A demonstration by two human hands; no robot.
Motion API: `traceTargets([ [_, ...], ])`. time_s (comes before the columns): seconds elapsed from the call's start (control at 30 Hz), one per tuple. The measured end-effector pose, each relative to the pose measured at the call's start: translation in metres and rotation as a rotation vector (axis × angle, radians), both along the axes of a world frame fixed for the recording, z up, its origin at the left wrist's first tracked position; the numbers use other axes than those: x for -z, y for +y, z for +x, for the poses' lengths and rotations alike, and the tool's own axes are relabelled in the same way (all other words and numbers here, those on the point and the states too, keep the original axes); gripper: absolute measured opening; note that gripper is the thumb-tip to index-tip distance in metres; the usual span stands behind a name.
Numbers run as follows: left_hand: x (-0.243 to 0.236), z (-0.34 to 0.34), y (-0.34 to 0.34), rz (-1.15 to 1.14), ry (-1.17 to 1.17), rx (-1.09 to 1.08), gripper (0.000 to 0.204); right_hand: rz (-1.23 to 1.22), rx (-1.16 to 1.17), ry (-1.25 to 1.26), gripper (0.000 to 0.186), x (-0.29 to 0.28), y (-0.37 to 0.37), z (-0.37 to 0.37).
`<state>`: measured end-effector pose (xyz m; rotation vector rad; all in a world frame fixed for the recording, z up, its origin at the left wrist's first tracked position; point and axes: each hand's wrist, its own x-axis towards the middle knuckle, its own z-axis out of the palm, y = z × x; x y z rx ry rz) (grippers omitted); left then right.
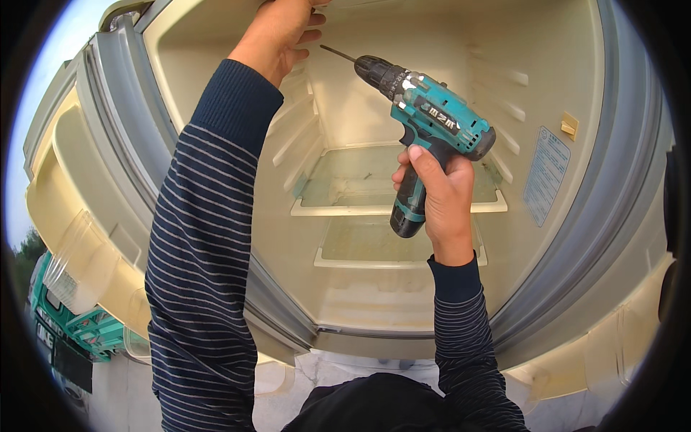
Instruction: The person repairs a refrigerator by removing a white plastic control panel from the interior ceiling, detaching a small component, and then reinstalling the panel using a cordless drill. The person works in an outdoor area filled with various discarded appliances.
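Note:
My right hand (448, 191) is wrapped round the grip of a teal and black cordless drill (439, 115). The drill tilts up and to the left, and a thin bit (337, 52) sticks out of its black chuck toward my other hand. My left hand (281, 36) reaches to the ceiling of an open, cream-lined refrigerator (381, 302). Its lower fingers show, curled and slightly apart, while the upper frame edge cuts off the rest. A small dark bit of something shows by those fingers; what it is I cannot make out.
Inside, a glass shelf (399, 210) with a pale rim sits above a lower one (399, 264). Moulded ribs line both side walls. A blue printed label (547, 176) is on the right wall. The open door (68, 165) with bins stands at left, a green vehicle (79, 327) beyond it.

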<state>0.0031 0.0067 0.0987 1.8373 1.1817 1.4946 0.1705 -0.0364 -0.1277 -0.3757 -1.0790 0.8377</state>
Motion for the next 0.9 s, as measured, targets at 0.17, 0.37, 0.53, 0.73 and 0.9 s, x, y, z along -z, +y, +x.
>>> traceTargets([
  [0.17, -0.009, 0.006, -0.005, -0.020, 0.065, -0.034, 0.090, 0.026, -0.253, 0.291, 0.025, 0.009, 0.019, -0.029],
  [0.37, -0.005, 0.019, -0.015, -0.001, 0.045, -0.095, 0.090, -0.018, -0.505, 0.423, 0.032, 0.007, 0.033, -0.043],
  [0.53, -0.006, 0.012, -0.006, -0.007, 0.095, -0.034, 0.094, -0.055, -0.614, 0.401, 0.038, 0.006, 0.035, -0.041],
  [0.73, 0.009, 0.012, -0.009, -0.014, -0.068, 0.149, 0.079, -0.119, -0.490, 0.375, 0.037, 0.015, 0.025, -0.046],
  [0.9, 0.027, 0.008, 0.000, 0.041, -0.184, 0.306, 0.063, -0.176, -0.236, 0.362, 0.037, 0.022, 0.004, -0.037],
])
